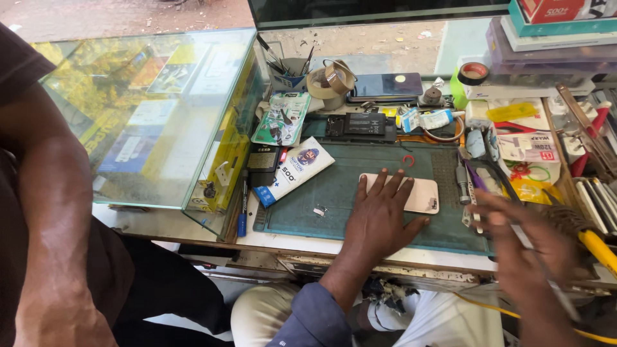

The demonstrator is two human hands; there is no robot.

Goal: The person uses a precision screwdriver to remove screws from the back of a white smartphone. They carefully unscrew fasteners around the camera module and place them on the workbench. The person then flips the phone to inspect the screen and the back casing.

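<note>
My left hand (379, 215) lies flat, fingers spread, on a pink phone (425, 195) that rests back-up on a green work mat (340, 186). My right hand (524, 241), blurred by motion, hovers over the mat's right edge with a thin pale tool (522, 235) running through its fingers. A small metal part (319, 210) lies on the mat left of my left hand. A red ring (409, 160) sits on the mat beyond the phone.
Another person's arm (54, 193) fills the left. A glass display case (148, 109) stands at the back left. Tape rolls (331, 82), a dark phone (385, 85), a battery (361, 125), boxes (553, 32), screwdrivers (461, 178) and a blue pen (242, 205) crowd the bench.
</note>
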